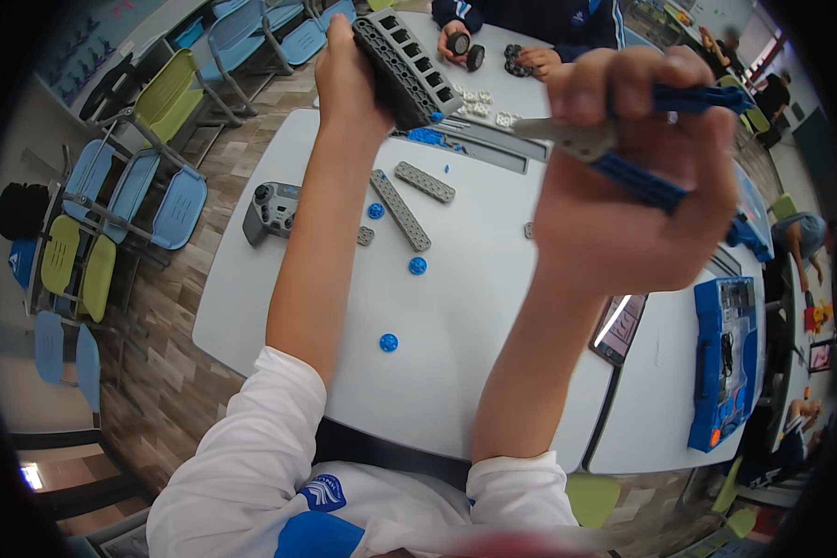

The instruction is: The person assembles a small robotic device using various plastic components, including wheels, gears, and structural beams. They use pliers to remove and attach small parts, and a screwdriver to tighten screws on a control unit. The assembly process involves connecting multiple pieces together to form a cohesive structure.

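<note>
Head view, one moment at a white table (456,316): the left hand (344,84), raised over the far edge, has its fingers wrapped round one end of a dark grey frame (407,67) with a row of square holes, held tilted in the air. The right hand (628,181), nearer the camera and also raised, is closed in a fist on a blue beam (656,181) that carries a pale grey piece (567,138), whose tip points toward the frame's end. By the look of it, assembly is partway: frame and beam each seem built up already, but they appear to be apart, not joined. Unused parts lie below: two grey hole strips (402,209) (425,181), three blue discs (389,342) (418,265) (376,211), a small grey bit (365,236) and a grey controller (272,210) near the left edge. A blue parts tray (725,358) rests on the next table, a tablet (620,327) beside the right forearm. Across the table another person's hands (539,60) hold black wheels (467,48). Hidden or unclear: the right hand covers much of the beam and the table behind it; whether the grey tip touches the frame cannot be told; tray contents are too small to read; the rim is bent and dark.
</note>
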Action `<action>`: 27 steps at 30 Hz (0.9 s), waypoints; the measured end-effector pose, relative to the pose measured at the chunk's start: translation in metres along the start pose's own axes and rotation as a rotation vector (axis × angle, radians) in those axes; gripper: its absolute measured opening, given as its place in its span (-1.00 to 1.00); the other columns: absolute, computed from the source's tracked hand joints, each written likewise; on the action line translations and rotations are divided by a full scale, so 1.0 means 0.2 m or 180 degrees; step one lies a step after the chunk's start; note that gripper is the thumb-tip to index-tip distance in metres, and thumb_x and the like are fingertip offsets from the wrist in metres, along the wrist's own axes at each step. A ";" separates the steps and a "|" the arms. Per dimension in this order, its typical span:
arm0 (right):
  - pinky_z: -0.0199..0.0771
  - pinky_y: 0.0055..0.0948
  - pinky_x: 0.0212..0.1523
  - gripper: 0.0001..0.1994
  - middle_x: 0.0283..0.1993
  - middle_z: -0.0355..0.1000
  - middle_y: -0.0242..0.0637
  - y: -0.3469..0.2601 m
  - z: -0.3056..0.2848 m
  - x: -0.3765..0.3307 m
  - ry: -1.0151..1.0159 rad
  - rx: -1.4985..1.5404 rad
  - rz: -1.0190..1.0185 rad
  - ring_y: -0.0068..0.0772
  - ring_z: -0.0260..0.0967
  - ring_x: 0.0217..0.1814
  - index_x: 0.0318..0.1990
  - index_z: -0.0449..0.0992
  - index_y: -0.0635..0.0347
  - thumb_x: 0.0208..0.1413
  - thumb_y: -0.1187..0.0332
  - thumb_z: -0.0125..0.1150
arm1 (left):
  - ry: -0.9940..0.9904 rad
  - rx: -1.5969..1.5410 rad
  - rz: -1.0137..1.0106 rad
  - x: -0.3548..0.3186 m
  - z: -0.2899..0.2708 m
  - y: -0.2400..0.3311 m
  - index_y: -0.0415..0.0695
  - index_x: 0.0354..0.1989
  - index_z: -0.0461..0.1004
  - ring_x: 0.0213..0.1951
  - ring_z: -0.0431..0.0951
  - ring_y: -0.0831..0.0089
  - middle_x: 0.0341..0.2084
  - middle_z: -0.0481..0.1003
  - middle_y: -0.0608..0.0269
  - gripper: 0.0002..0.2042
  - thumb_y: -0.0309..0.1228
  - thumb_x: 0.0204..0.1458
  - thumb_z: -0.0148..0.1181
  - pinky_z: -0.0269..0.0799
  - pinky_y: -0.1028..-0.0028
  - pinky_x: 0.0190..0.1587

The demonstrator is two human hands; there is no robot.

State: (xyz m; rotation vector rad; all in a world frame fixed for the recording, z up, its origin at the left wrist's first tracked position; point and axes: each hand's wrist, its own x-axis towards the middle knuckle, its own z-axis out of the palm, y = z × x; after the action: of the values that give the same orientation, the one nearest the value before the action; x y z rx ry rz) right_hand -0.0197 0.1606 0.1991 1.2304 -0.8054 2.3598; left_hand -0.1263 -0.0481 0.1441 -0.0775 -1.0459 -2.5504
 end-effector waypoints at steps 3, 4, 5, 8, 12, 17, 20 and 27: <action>0.22 -0.14 -0.11 -0.61 -0.25 0.28 -0.22 0.13 0.07 -0.03 -0.0098 0.0005 -0.0010 -0.24 0.26 -0.23 0.02 0.41 0.19 0.35 0.04 -0.07 | -0.0067 -0.0311 -0.0002 -0.11 0.10 0.06 -0.07 -0.13 0.52 -0.37 0.65 0.29 -0.39 0.57 0.18 -0.60 0.04 0.40 0.00 0.65 0.28 -0.27; 0.23 -0.13 -0.11 -0.61 -0.25 0.27 -0.22 0.17 0.08 -0.03 -0.0029 -0.0041 -0.0086 -0.24 0.27 -0.24 0.03 0.40 0.19 0.35 0.04 -0.06 | -0.0045 -0.0320 0.0009 -0.14 0.14 0.08 -0.07 -0.14 0.52 -0.37 0.65 0.30 -0.39 0.57 0.18 -0.60 0.04 0.40 0.00 0.64 0.29 -0.28; 0.24 -0.13 -0.10 -0.61 -0.25 0.27 -0.22 0.18 0.10 -0.05 0.0055 -0.0124 -0.0094 -0.23 0.27 -0.25 0.03 0.39 0.20 0.35 0.04 -0.07 | -0.0003 -0.0329 0.0020 -0.16 0.16 0.09 -0.07 -0.15 0.51 -0.37 0.64 0.31 -0.40 0.57 0.19 -0.60 0.04 0.41 0.00 0.64 0.29 -0.28; 0.26 -0.14 -0.08 -0.61 -0.26 0.27 -0.22 0.21 0.13 -0.07 0.0295 -0.0111 -0.0160 -0.24 0.27 -0.28 0.01 0.39 0.20 0.36 0.04 -0.09 | 0.0141 -0.0268 0.0084 -0.21 0.23 0.12 -0.07 -0.19 0.50 -0.38 0.63 0.33 -0.42 0.56 0.22 -0.60 0.03 0.42 -0.01 0.62 0.31 -0.29; 0.28 -0.14 -0.06 -0.62 -0.28 0.27 -0.22 0.21 0.14 -0.07 0.0381 -0.0172 -0.0256 -0.25 0.25 -0.29 -0.03 0.40 0.19 0.38 0.02 -0.09 | 0.0312 -0.0154 0.0133 -0.26 0.30 0.13 -0.07 -0.23 0.49 -0.40 0.61 0.37 -0.44 0.56 0.25 -0.60 0.01 0.43 -0.03 0.59 0.33 -0.30; 0.31 -0.24 -0.28 -0.54 -0.43 0.22 -0.29 0.24 0.15 -0.07 0.0575 -0.0681 -0.0368 -0.32 0.20 -0.44 -0.28 0.35 0.09 0.53 -0.09 -0.17 | 0.0225 -0.0135 0.0186 -0.26 0.30 0.09 -0.08 -0.18 0.43 -0.33 0.61 0.43 -0.37 0.56 0.23 -0.61 0.00 0.46 -0.10 0.57 0.36 -0.30; 0.16 -0.40 -0.52 -0.45 -0.57 0.09 -0.40 0.25 0.20 -0.07 0.0293 -0.1197 -0.0700 -0.45 0.02 -0.62 -0.44 0.17 0.02 0.55 -0.16 -0.28 | 0.0403 -0.0167 0.0276 -0.21 0.25 0.09 -0.08 -0.24 0.45 -0.42 0.58 0.43 -0.44 0.53 0.26 -0.59 0.00 0.47 -0.11 0.57 0.36 -0.35; -0.02 -0.49 -0.63 -0.45 -0.63 -0.01 -0.47 0.25 0.24 -0.10 0.0660 -0.1461 -0.0894 -0.55 -0.12 -0.68 -0.51 0.06 0.01 0.51 -0.11 -0.23 | 0.0229 0.0093 0.0350 -0.19 0.20 0.09 -0.21 -0.12 0.53 -0.48 0.58 0.34 -0.38 0.60 0.15 -0.59 -0.09 0.37 -0.10 0.56 0.30 -0.37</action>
State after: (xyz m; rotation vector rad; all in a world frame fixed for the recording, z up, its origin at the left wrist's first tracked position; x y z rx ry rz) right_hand -0.0051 0.0908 0.1892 0.8308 -0.9633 1.8979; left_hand -0.0882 -0.0189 0.1777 -0.0342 -1.0226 -2.4206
